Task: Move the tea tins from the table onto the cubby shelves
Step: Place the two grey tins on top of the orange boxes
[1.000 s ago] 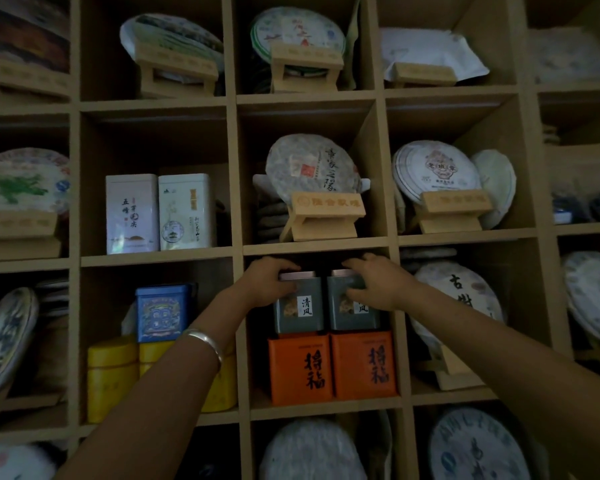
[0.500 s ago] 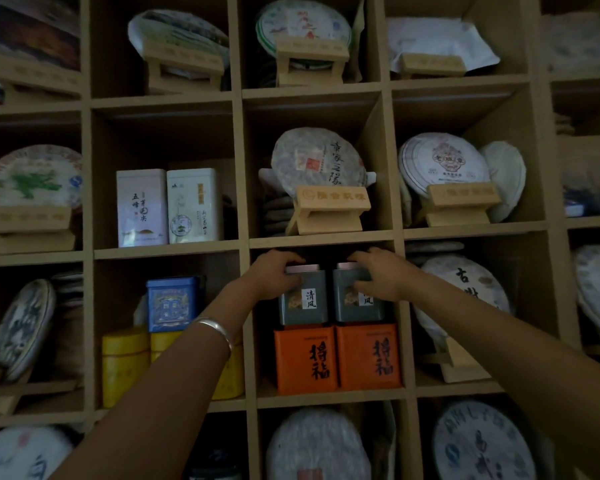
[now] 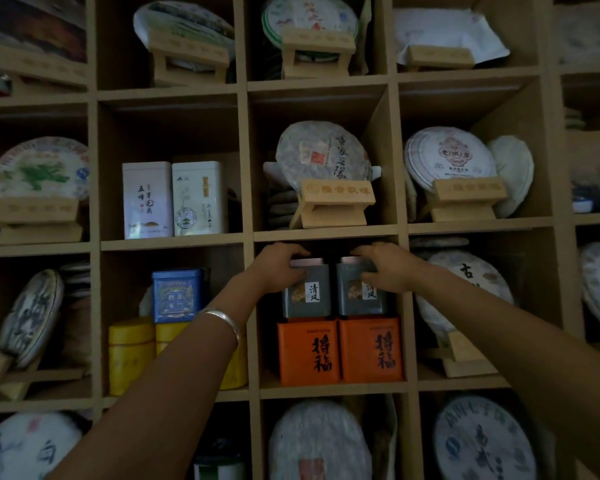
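Two grey tea tins stand side by side on top of two orange tins inside the middle cubby. My left hand [image 3: 278, 268] grips the left grey tin [image 3: 307, 296] at its upper left corner. My right hand [image 3: 385, 268] grips the right grey tin [image 3: 361, 296] at its top right. Below them sit the left orange tin [image 3: 309, 353] and the right orange tin [image 3: 373, 349] on the cubby floor. The grey tins' pinkish lids nearly reach the shelf board above.
The wooden cubby shelf [image 3: 326, 233] fills the view. Two white tins [image 3: 175, 200] stand in the cubby at upper left. A blue tin [image 3: 177, 294] rests on yellow round tins [image 3: 132, 355]. Wrapped tea cakes on wooden stands [image 3: 333, 202] fill the other cubbies.
Both hands stay on the grey tins on top of the orange ones. The view has shifted slightly; the tins sit a little straighter and deeper in the cubby.
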A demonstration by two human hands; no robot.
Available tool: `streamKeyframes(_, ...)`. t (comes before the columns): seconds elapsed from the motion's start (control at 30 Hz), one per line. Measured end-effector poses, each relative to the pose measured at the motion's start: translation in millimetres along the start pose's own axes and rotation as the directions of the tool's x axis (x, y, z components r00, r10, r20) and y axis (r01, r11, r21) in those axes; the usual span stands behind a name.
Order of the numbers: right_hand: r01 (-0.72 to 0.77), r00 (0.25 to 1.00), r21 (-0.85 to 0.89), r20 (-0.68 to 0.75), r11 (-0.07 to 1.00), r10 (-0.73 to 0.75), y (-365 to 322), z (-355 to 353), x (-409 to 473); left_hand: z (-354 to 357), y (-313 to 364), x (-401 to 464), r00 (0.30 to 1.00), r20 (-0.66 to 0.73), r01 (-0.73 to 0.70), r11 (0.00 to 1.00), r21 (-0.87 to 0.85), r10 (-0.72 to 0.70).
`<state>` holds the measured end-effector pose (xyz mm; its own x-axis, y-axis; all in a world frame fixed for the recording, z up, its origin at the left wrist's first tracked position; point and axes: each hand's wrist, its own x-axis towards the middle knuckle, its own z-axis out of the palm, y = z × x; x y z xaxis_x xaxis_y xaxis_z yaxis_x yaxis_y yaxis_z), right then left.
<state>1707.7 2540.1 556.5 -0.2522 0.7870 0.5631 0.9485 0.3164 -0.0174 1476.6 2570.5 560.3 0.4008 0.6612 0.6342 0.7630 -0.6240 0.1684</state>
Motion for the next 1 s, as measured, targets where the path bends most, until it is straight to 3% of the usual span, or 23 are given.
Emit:
streamKeyframes(0.47, 0.072, 0.994, -0.026, -0.086, 0.997, -0.074, -3, -4, -10, -1, 0, -8, 0.999, -0.033, -0.007, 0.998, -0.07, 0.004)
streamKeyframes(0.57, 0.11, 0.977, -0.079, -0.173, 0.991, -0.122, -8, -6, -20, -3, 2, -19, 0.992, -0.123, -0.019, 0.998, -0.067, 0.011)
streamKeyframes(0.7, 0.131, 0.953, -0.171, -0.251, 0.977, -0.172, -24, -2, -35, 12, 12, -43, 0.932, -0.36, -0.017, 0.996, 0.083, 0.046)
streamKeyframes(0.77, 0.11, 0.951, -0.161, -0.271, 0.981, -0.151, -36, 2, -42, 22, 17, -55, 0.918, -0.393, -0.006, 0.992, 0.125, 0.055)
streamKeyframes(1.0, 0.019, 0.983, -0.115, -0.177, 0.993, -0.039, -77, 22, -85, 32, 18, -103, 0.969, -0.243, 0.011, 0.981, 0.194, 0.037)
